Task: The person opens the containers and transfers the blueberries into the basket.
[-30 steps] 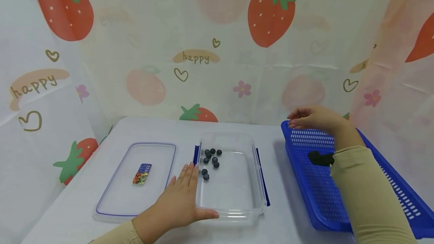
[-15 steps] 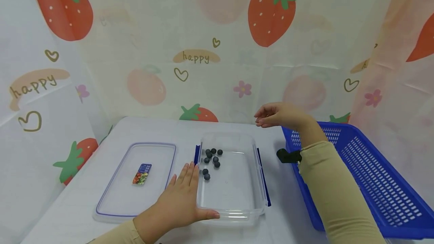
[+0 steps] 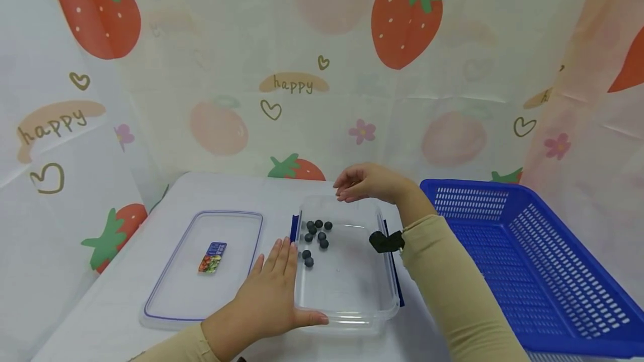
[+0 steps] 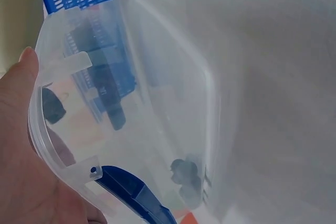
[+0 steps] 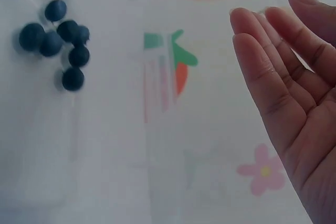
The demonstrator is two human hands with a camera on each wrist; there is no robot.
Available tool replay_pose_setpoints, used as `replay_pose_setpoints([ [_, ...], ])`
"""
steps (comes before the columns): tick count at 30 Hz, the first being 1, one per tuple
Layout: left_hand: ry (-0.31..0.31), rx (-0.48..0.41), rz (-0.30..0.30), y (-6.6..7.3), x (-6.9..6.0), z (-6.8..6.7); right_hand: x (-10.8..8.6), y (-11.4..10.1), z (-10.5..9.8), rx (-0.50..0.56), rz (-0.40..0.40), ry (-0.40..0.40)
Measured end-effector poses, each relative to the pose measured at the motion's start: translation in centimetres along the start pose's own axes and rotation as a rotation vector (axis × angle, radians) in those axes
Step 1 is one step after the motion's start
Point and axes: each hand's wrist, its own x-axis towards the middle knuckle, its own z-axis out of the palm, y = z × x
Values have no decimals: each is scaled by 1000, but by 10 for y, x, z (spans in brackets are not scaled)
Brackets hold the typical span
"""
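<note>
A clear rectangular container (image 3: 347, 289) stands mid-table with several dark blue berries (image 3: 322, 236) at its back left. Straight fingers of the left hand (image 3: 266, 295) lie along the container's left side, and its thumb rests on the front rim. In the left wrist view that hand (image 4: 37, 145) touches the container's wall (image 4: 168, 98). Over the container's back edge hovers the right hand (image 3: 369, 183), its fingers loosely bent. The right wrist view shows this hand (image 5: 294, 72) with relaxed fingers and no object visible in it, apart from the berries (image 5: 73, 56).
A clear lid (image 3: 176, 295) with a blue-violet edge and a colourful label (image 3: 212, 257) lies left of the container. A blue perforated basket (image 3: 533, 278) stands at the right. Blue latches (image 3: 397, 281) hang at the container's sides. A printed cloth hangs behind the table.
The right hand has moved left from above the blue basket to over the container's back edge. The left hand keeps its place at the container.
</note>
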Motion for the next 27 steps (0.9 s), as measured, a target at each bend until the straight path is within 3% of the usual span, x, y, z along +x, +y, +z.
replay_pose_setpoints([
  [14, 21, -2, 18, -1, 0, -2, 39, 16, 49, 19, 63, -66],
  [27, 26, -6, 24, -1, 1, 0, 47, 39, 57, -91, 220, -84],
])
